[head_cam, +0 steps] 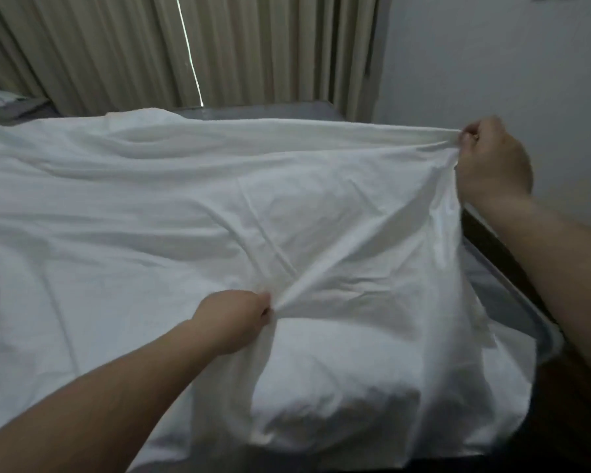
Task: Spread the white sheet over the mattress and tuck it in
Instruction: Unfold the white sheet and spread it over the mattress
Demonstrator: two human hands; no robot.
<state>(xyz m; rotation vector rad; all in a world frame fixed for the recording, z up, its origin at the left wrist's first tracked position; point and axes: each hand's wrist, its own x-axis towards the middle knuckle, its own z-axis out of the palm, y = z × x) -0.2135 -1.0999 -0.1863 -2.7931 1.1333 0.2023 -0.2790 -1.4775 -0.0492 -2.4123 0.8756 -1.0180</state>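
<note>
The crumpled white cotton sheet (185, 206) covers most of the grey mattress (505, 288), its right edge and far right corner left bare. The right hand (492, 162) pinches the sheet's corner, lifted taut; the left hand (234, 319) grips a fold mid-bed. Risk: uneven pulling could drag the far edge inward. The white wall (492, 63) crowds the right side.

Single head-worn wide-angle view, looking forward and down from the near right corner of the bed (512, 285), close over it. Faces across toward the curtains (116, 52) beyond the far edge, wall (492, 63) on the right.
</note>
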